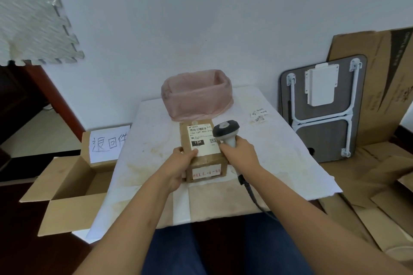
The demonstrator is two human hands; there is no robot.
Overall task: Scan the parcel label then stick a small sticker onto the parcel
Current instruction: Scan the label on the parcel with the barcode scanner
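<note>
A brown cardboard parcel [202, 161] stands on the white table [154, 147], with a white shipping label [202, 139] on its top face and a small white sticker with red writing [206, 173] on its near side. My left hand [182, 166] grips the parcel's near left corner, thumb on the label. My right hand [238, 152] holds a grey and white barcode scanner [226, 130] by its handle, its head just right of the label. The scanner's dark cable [252, 192] runs down toward me.
A pink-lined bin [196, 98] sits behind the parcel. Small loose stickers [259, 115] lie at the table's back right. An open cardboard box [71, 183] with a handwritten sign [108, 143] stands left of the table. A folded table [324, 109] and flattened cartons [380, 100] lean at right.
</note>
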